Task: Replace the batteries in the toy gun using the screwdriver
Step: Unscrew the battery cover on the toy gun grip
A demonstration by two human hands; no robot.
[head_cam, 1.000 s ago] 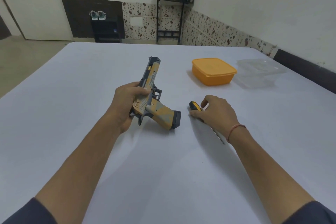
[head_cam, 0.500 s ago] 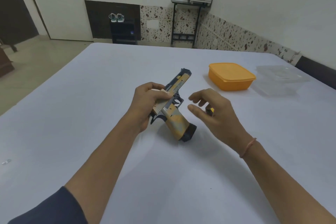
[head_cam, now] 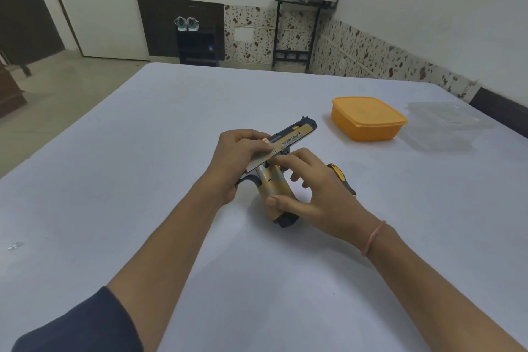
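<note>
**Two hands on the toy gun, screwdriver lying just beside**

Both hands meet over the middle of the white desk (head_cam: 143, 180). The left hand (head_cam: 237, 160) holds the toy gun (head_cam: 291, 138) from the left, its fingers (head_cam: 254, 137) curled over the rear of the tan slide and holding it tight. The muzzle points away and to the right, toward an orange lidded box (head_cam: 368, 118). The grip hangs down toward the desk with its dark butt nearest the camera; whether the butt touches the surface cannot be told.

The right hand (head_cam: 320, 194) comes in from the right. Its thumb lies across the lower grip and its forefinger reaches to the frame just under the slide, so the grip is pinched between them. The other fingers hang loosely bent behind the grip. A thin band (head_cam: 374, 237) circles that wrist.

The screwdriver (head_cam: 341, 177) lies on the desk just behind the right hand, untouched. Only its black-and-yellow handle shows, and the shaft is hidden by the hand.

Beyond the orange box, further right, sits a clear plastic container (head_cam: 445, 125). A small clear object (head_cam: 14, 246) rests near the desk's left edge, too small to identify.
</note>
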